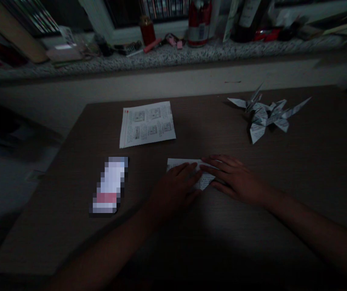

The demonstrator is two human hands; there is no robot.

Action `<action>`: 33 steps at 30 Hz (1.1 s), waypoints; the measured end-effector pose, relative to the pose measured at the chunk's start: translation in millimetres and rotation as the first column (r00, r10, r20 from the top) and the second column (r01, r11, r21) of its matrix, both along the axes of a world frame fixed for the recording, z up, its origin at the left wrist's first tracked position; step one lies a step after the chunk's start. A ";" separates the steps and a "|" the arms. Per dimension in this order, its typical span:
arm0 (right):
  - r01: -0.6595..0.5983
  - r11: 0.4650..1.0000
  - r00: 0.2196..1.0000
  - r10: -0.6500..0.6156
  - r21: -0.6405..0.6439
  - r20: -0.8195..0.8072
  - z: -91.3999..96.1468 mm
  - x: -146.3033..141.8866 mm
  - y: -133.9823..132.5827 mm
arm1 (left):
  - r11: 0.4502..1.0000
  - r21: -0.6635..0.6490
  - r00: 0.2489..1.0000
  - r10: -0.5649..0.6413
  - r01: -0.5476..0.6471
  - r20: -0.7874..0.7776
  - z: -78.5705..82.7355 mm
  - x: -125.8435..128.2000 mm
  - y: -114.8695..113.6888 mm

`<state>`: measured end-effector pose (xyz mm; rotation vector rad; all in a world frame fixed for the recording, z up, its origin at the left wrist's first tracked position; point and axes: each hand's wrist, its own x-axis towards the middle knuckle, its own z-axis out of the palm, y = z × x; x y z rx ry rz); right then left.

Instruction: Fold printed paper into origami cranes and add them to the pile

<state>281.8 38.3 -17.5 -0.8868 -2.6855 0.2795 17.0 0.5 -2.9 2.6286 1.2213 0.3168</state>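
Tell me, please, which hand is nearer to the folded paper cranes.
Right. The right hand is in front of the paper cranes, slightly left; the left hand is farther left.

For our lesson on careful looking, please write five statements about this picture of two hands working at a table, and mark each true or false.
1. The left hand and right hand both touch the small printed paper. True.
2. The illustrated sheet lies under the left hand. False: it lies apart, beyond both hands.
3. The pixelated phone-like object lies to the left of both hands. True.
4. The folded paper figures stand on the windowsill. False: they are on the table, toward the far right.
5. The right hand grips a pen. False: its fingers rest on the small printed paper.
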 end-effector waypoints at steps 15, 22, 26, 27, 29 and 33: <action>-0.007 0.999 1.000 0.007 0.042 0.007 1.9 -0.3 -2.7 | 0.998 -0.012 0.996 -0.060 0.060 0.059 2.8 2.3 4.1; 0.054 0.995 0.998 -0.051 0.083 -0.031 10.1 9.2 -21.0 | 1.000 -0.022 0.999 -0.011 0.012 0.045 4.9 4.5 2.0; 0.103 0.991 0.981 -0.115 -0.084 -0.155 8.6 8.9 -31.5 | 0.999 -0.007 0.999 0.044 -0.044 0.021 5.1 9.0 -2.0; 0.119 0.985 0.971 -0.142 -0.126 -0.194 7.7 7.3 -33.1 | 0.999 -0.001 0.999 0.051 -0.051 0.014 5.1 9.9 -2.7; 0.162 0.970 0.945 -0.206 -0.183 -0.254 6.3 2.3 -34.8 | 0.998 0.014 0.998 0.059 -0.059 0.003 4.8 10.9 -3.6; 0.251 0.937 0.904 -0.317 -0.242 -0.288 5.1 -10.3 -33.2 | 0.997 0.042 0.998 0.064 -0.064 -0.004 2.8 10.9 -4.1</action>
